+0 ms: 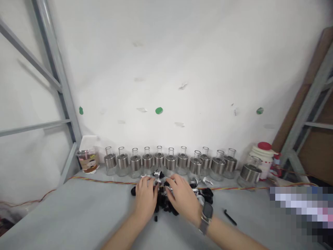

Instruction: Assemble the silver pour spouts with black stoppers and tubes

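A pile of small black and silver parts [162, 203] lies on the grey table, partly hidden under both hands. My left hand [145, 194] is at the pile's left side, fingers bent and thumb close to them, around something small I cannot make out. From the right, my right hand [183, 198], with a watch on its wrist, curls its thumb and fingers over a small dark and silver piece that is mostly covered. Just beyond the fingertips sits a silver-and-black fitting [158, 174]. More silver pieces [207, 181] lie right of the pile.
Glass bottles with metal sleeves [135, 162] line the wall; one [250, 173] stands apart at right. A twisted red-yellow wire [104, 181] crosses the table. A labelled cup [88, 162] is left, a red-capped jar [262, 156] right. A black hex key [230, 217] lies front right.
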The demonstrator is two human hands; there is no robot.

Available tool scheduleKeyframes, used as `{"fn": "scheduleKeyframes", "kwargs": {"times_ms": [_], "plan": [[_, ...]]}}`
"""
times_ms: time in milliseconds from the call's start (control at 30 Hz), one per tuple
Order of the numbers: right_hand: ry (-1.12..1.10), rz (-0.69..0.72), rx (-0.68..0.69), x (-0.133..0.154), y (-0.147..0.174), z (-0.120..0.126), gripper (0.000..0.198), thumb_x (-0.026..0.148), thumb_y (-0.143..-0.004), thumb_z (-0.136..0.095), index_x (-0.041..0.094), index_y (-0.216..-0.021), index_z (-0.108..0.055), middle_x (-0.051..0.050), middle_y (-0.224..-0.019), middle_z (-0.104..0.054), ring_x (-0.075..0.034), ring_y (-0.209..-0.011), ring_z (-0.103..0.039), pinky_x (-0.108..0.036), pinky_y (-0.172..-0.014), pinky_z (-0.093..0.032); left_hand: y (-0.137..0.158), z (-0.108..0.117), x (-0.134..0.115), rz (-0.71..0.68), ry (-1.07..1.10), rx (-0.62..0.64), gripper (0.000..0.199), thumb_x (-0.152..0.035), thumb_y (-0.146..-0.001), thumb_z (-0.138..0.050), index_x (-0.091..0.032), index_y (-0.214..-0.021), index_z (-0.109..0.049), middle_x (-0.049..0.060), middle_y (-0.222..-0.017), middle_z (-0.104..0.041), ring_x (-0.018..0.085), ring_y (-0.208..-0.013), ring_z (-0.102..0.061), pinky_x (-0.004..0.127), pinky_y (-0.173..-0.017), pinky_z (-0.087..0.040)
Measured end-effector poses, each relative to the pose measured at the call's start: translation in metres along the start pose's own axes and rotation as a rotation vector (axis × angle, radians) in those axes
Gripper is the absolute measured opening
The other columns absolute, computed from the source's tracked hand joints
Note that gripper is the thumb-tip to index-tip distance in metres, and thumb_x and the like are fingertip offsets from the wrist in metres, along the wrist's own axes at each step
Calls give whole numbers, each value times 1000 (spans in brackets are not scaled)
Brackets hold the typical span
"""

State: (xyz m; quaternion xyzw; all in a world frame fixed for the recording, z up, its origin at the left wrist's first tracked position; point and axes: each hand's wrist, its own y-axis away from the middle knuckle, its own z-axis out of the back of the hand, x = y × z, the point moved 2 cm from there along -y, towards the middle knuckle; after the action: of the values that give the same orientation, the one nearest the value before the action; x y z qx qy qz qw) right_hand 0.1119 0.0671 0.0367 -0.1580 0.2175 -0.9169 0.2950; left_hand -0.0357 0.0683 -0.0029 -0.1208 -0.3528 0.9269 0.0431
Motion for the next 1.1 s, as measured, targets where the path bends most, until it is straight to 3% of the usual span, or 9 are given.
{"fn": "scheduleKeyframes", "kwargs": {"times_ms": [167, 300, 400, 500, 600, 700, 767, 933, 1100], "plan": [[2, 7, 51, -14, -47, -38, 27, 16, -82, -49, 21, -108, -53, -7, -98, -55, -19, -91, -52, -31, -79, -42, 1, -3, 2, 5, 16, -14, 21, -27, -83, -41, -18, -95, -57, 8, -97, -56, 25, -96, -48, 41, -80, -38], [4, -5, 77, -20, -60, -59, 24, 26, -84, -49, 17, -106, -52, -5, -105, -55, -18, -89, -55, -36, -75, -47, -2, 1, 1, -2, 29, -28, 21, -27, -83, -41, -17, -95, -56, 9, -96, -56, 26, -95, -48, 43, -79, -39], [3, -33, 42, -19, -60, -57, 28, 28, -85, -48, 16, -110, -48, -6, -110, -52, -18, -90, -55, -38, -74, -47, -3, 9, -5, -35, 56, -36, 22, -27, -84, -41, -17, -98, -53, 10, -98, -54, 25, -95, -48, 43, -81, -38], [-16, -50, -25, -19, -57, -40, 23, 26, -85, -47, 16, -105, -52, -7, -106, -54, -19, -91, -55, -38, -77, -46, 0, 19, -17, -129, 137, -19, 16, -28, -83, -43, -18, -90, -53, 8, -96, -53, 22, -93, -48, 39, -81, -39], [-63, -54, -90, -20, -44, -16, 17, 20, -85, -45, 15, -99, -54, -7, -93, -57, -21, -92, -53, -36, -81, -44, 4, 28, -26, -182, 309, -21, 9, -26, -81, -45, -17, -81, -49, 6, -88, -52, 20, -87, -50, 36, -77, -42], [-138, -46, -131, -20, -13, 5, 26, 22, -85, -43, 17, -111, -44, -7, -100, -55, -18, -95, -52, -32, -82, -45, 5, 34, -28, -142, 408, -50, 18, -29, -80, -50, -16, -91, -46, 7, -89, -52, 20, -86, -50, 35, -75, -43], [-333, -12, -140, -18, 12, 12, 31, 21, -84, -44, 20, -115, -40, -7, -105, -54, -18, -97, -52, -32, -84, -44, 6, 38, -29, -174, 414, -37, 25, -32, -78, -53, -15, -96, -46, 8, -91, -53, 21, -87, -50, 36, -76, -43], [-429, 12, -53, -15, 53, 14, 41, 17, -86, -39, 29, -125, -34, -6, -115, -48, -17, -108, -46, -32, -92, -40, 12, 39, -42, -430, 377, 134, 13, -23, -83, -45, -16, -92, -52, 7, -87, -57, 21, -84, -50, 38, -78, -41], [-455, 23, -17, -19, 56, 8, 42, 13, -85, -39, 29, -124, -38, -6, -111, -48, -16, -105, -47, -30, -91, -40, 18, 32, -47, -402, 406, 197, 11, -19, -84, -41, -16, -89, -51, 6, -83, -57, 20, -80, -50, 36, -75, -42]]}}
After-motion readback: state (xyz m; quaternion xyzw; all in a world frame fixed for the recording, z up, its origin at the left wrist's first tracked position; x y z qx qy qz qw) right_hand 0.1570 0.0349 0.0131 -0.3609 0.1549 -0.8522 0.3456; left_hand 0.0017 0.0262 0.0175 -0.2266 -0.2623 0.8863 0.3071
